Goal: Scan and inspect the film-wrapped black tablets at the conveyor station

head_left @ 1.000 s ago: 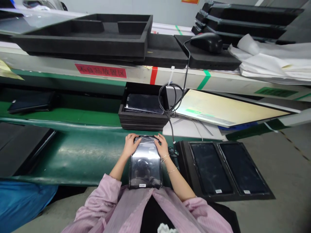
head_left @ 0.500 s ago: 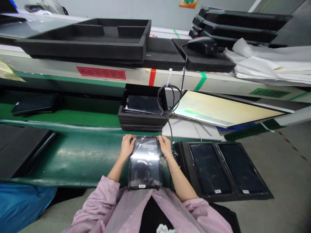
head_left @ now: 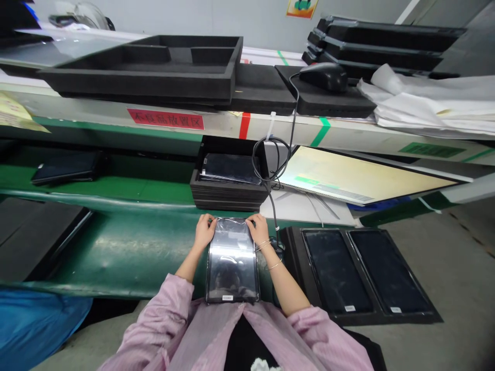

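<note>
A black tablet (head_left: 232,263) with a glossy film over its screen lies lengthwise in front of me, its near end at my lap and its far end on the green belt (head_left: 127,247). My left hand (head_left: 204,232) grips its far left corner, fingers curled onto the film. At the far right corner, my right hand (head_left: 258,229), bracelets on the wrist, pinches the film's edge.
A stack of black foam trays (head_left: 228,193) holding a tablet stands just beyond the hands. A tray (head_left: 294,257) with two tablets sits at my right. A tilted monitor (head_left: 359,175), a mouse (head_left: 324,76) with its cable, and more foam trays (head_left: 147,62) are on the shelf above.
Both hands have slid from the top of the screen outward to the tablet's far corners. The film now lies flatter over the screen.
</note>
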`<state>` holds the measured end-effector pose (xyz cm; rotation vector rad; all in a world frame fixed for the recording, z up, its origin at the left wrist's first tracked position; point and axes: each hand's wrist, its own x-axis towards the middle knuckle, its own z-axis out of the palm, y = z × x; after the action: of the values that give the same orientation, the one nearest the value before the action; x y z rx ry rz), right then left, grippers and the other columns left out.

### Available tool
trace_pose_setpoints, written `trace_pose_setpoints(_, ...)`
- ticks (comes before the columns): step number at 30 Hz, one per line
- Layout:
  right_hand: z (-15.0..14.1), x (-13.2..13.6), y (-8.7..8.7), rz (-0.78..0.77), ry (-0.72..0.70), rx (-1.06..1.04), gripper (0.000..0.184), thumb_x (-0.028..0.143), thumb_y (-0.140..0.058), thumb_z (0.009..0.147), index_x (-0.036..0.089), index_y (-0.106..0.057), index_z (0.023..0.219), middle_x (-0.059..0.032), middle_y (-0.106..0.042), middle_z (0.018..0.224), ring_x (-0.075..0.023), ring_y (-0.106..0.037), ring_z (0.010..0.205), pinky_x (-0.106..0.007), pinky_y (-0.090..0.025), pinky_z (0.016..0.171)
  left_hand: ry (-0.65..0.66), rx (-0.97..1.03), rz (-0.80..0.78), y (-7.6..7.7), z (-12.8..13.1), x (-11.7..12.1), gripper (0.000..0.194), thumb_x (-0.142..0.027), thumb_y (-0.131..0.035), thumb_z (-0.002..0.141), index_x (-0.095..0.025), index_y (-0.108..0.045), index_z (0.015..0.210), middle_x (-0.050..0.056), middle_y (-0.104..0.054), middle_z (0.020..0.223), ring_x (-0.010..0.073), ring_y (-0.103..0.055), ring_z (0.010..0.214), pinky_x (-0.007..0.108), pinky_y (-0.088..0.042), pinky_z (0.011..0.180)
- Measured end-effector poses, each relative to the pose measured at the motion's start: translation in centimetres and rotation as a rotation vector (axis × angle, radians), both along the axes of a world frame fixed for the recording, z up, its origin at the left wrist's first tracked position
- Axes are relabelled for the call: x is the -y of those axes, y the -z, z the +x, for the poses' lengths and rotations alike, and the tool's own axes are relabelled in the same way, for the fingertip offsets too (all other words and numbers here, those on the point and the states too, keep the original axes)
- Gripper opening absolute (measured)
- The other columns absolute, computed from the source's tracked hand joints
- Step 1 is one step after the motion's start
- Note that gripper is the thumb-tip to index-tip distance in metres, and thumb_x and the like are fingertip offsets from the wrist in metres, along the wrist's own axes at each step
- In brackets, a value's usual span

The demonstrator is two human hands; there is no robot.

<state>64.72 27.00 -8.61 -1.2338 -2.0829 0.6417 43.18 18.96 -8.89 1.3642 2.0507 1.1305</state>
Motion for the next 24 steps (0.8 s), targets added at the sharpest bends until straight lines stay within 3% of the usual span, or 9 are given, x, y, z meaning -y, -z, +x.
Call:
trace_pose_setpoints(7, -0.4, 0.0, 0.8, 0.105, 0.032, 0.105, 0.036, 0.03, -0.029, 0.096, 0.017, -0.059, 0.082, -0.0107, -0.056, 0.087, -0.0231, -0.044, 0.084, -0.037, -0.037, 0.082, -0.007, -0.144, -0.062, -0.7, 0.4, -0.4, 0.01, -0.025, -0.042, 0.085, -0.022, -0.044, 0.075, 0.007, -0.052, 0.082, 0.0237, -0.053, 0.082, 0.037, -0.043, 0.077)
trace_pose_setpoints(15, -0.5, -0.4, 0.9, 0.212, 0.04, 0.223, 0.035, 0.026, -0.027, 0.097, 0.015, -0.054, 0.078, -0.0108, -0.054, 0.084, -0.0221, -0.042, 0.081, -0.034, -0.037, 0.08, -0.016, -0.257, -0.152, -1.2, 1.0, -0.6, 0.011, -0.021, -0.037, 0.089, -0.02, -0.046, 0.082, 0.008, -0.053, 0.089, 0.0221, -0.054, 0.082, 0.034, -0.044, 0.075)
trace_pose_setpoints(24, -0.8, -0.4, 0.7, 0.22, 0.062, 0.292, 0.027, 0.019, -0.033, 0.095, 0.016, -0.054, 0.078, -0.0092, -0.053, 0.083, -0.0211, -0.042, 0.082, -0.031, -0.035, 0.077, -0.006, -0.298, -0.233, -1.9, 1.5, -0.4, 0.015, -0.023, -0.031, 0.092, -0.018, -0.045, 0.09, 0.011, -0.052, 0.096, 0.0221, -0.056, 0.08, 0.034, -0.044, 0.069)
